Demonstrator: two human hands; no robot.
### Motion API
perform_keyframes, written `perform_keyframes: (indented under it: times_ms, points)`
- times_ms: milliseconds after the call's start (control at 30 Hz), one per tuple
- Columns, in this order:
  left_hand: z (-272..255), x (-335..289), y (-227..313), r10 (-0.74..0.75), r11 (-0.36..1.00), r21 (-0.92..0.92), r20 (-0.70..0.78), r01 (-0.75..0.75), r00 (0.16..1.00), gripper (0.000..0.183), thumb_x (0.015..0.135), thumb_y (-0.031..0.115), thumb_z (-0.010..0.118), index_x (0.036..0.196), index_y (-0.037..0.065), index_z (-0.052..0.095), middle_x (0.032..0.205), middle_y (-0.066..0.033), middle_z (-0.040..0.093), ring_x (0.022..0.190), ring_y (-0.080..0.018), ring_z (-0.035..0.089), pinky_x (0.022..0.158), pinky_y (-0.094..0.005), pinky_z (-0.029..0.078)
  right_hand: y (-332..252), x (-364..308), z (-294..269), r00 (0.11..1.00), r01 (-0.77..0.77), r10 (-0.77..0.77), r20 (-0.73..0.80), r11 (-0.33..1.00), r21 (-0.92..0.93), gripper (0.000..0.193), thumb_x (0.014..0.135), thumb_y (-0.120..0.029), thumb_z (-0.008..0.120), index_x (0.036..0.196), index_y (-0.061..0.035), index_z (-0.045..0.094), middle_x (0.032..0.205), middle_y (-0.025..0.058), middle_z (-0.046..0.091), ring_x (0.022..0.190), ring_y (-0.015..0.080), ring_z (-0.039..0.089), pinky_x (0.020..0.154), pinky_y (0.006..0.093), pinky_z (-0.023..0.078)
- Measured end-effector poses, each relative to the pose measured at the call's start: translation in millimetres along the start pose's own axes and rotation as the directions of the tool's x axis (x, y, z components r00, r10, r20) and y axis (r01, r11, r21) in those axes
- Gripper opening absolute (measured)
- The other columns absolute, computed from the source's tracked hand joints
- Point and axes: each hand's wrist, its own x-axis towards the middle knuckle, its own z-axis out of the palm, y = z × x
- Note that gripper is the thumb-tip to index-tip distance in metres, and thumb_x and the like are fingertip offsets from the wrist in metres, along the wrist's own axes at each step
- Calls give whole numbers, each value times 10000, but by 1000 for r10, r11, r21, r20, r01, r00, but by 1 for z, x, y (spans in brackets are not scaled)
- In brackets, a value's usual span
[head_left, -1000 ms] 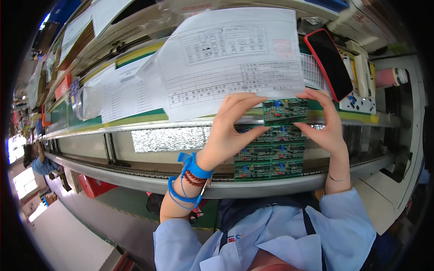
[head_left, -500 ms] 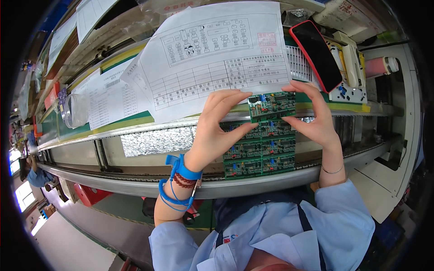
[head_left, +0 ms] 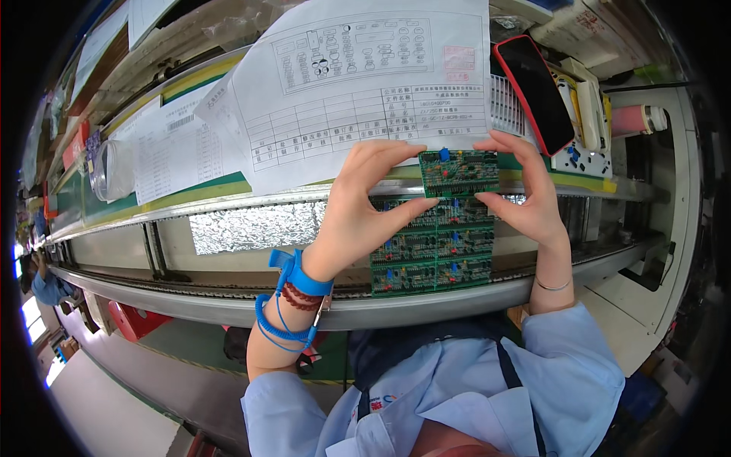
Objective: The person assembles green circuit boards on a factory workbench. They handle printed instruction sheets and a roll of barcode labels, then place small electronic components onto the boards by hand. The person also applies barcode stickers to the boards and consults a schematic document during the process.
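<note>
Between my two hands is a green circuit board (head_left: pixel 461 177) crowded with small parts, a blue one standing at its upper edge. My left hand (head_left: pixel 359 199) grips its left end, thumb at the lower corner and fingers at the upper one. On the other end, my right hand (head_left: pixel 533 199) pinches the same board between thumb and fingers. Just below is a panel of several similar green boards (head_left: pixel 434 255) in two columns, lying across the rails. The held board and my left thumb hide part of its top row. A blue wrist strap (head_left: pixel 308 280) with a coiled cord circles my left wrist.
Printed sheets (head_left: pixel 343 84) lie beyond the rail, with a red-edged phone (head_left: pixel 535 95) at right. A clear round container (head_left: pixel 114 171) stands at left. Silvery sheet (head_left: pixel 255 227) lies between the rails. A metal rail (head_left: pixel 228 305) runs in front of me.
The whole view has shifted slightly. The held board has tilted a little, its blue part showing more plainly, and both hands keep their grip on it.
</note>
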Motion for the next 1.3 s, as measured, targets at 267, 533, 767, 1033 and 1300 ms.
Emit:
perform_keyframes:
  times_ms: [267,533,767,1033,1300]
  points:
    - [-3,-1,-2,20,998,54,29,-21,999,495,655,71,771,1116,22,595,1081,-106,592,1033,-238,541,893,-328,421,5,-1,1,1000,2,-2,8,1000,-8,676,660,-4,729,1278,-51,458,1145,94,578,1093,197,516,971,329,365]
    - [-4,-1,-3,-36,999,-30,50,37,998,481,673,100,766,1119,20,603,1093,-104,592,1044,-219,535,916,-323,403,4,0,1,999,45,-45,30,999,-10,613,665,-12,716,1231,-27,480,1126,111,565,1064,225,524,950,340,382]
    - [-1,0,-3,-49,993,-110,5,49,999,451,657,149,781,1063,26,628,1034,-101,623,1006,-258,539,884,-351,422,-5,4,1,993,115,-115,1,993,-20,612,660,-28,715,1225,-16,478,1154,120,547,1070,233,518,949,347,385]
    - [-5,1,-2,-96,986,-130,71,104,993,473,688,80,752,1118,-34,592,1118,-119,589,1068,-207,522,946,-312,381,-5,1,3,999,47,-47,13,998,44,611,675,-41,718,1235,-20,473,1160,116,548,1074,230,526,966,347,374]
    - [-5,1,-2,-87,987,-127,77,97,993,473,690,86,751,1120,-30,594,1115,-119,594,1070,-205,519,948,-315,379,-7,2,2,992,120,-123,-19,987,-110,567,696,-128,724,1217,-51,513,1206,111,514,1126,259,462,976,365,344]
